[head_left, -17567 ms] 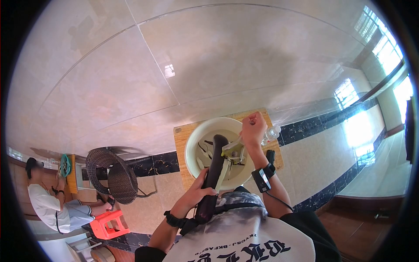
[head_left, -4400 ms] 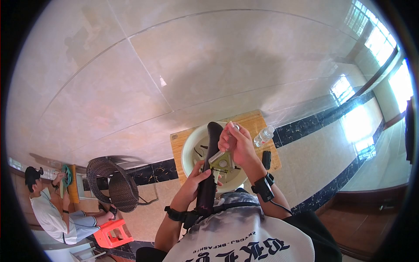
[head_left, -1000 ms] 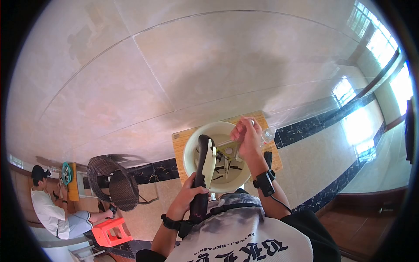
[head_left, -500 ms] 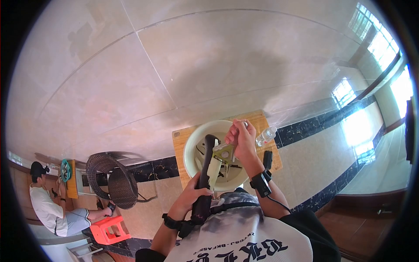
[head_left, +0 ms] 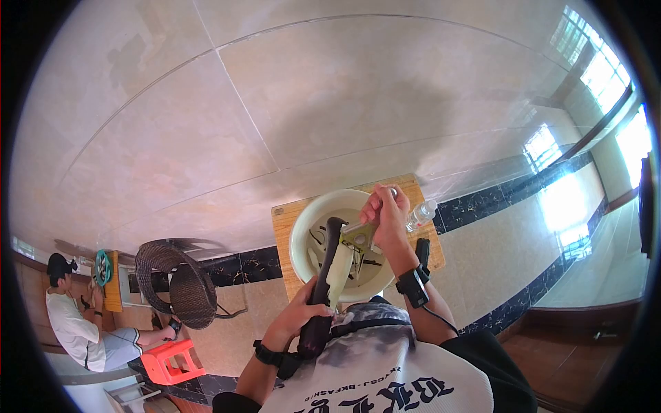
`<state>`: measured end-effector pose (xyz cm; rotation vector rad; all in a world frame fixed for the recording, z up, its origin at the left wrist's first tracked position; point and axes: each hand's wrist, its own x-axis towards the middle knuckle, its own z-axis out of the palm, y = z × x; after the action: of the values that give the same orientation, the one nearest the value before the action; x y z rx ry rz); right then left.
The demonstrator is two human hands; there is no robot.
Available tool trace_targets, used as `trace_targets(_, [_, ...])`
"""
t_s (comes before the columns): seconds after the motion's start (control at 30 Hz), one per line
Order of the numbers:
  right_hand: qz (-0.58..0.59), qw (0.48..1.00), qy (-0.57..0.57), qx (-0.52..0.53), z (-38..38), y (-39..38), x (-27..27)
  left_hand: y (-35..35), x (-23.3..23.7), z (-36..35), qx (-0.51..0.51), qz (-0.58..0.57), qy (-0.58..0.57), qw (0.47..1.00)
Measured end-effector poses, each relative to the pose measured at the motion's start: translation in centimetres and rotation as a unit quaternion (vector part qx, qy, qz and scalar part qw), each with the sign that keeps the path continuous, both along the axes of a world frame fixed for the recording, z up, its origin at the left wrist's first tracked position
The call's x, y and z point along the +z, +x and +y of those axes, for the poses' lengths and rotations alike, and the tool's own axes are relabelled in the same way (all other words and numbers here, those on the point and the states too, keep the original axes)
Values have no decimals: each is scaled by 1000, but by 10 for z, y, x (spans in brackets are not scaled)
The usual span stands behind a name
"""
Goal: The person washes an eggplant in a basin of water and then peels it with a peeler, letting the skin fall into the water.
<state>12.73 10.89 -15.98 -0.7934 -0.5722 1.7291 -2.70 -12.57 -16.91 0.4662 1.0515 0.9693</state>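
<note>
My left hand [head_left: 301,315] is wrapped round the lower end of a long, dark purple eggplant [head_left: 326,265], which slants up over the basin. Pale flesh shows along its right side, where skin is off. In my right hand [head_left: 387,219] is a greenish peeler [head_left: 358,238], its head close beside the upper part of the eggplant. Beneath both hands stands a round cream basin [head_left: 297,241], with dark strips of peel and pale pieces lying inside.
The basin rests on a small wooden table [head_left: 281,224]. A clear plastic bottle [head_left: 421,215] and a small black object [head_left: 422,252] are at its right. To the left are a wicker chair [head_left: 193,297], a red stool [head_left: 172,363] and a seated person [head_left: 77,327] by a teal basin [head_left: 103,268].
My right hand has shifted slightly up and right with the peeler. The eggplant has turned a little in my left hand, and more pale flesh faces me.
</note>
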Motion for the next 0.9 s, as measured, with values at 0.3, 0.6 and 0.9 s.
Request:
trace_targets(0.3, [-21, 999, 12, -45, 19, 5, -12, -4, -13, -8, -25, 20, 23, 999])
trace_targets(0.6, [4, 994, -34, -108, 40, 31, -40, -5, 2, -9, -35, 108, 51, 992])
trace_targets(0.9, [50, 997, -53, -8, 2, 14, 2, -10, -9, 4, 26, 99, -9, 995])
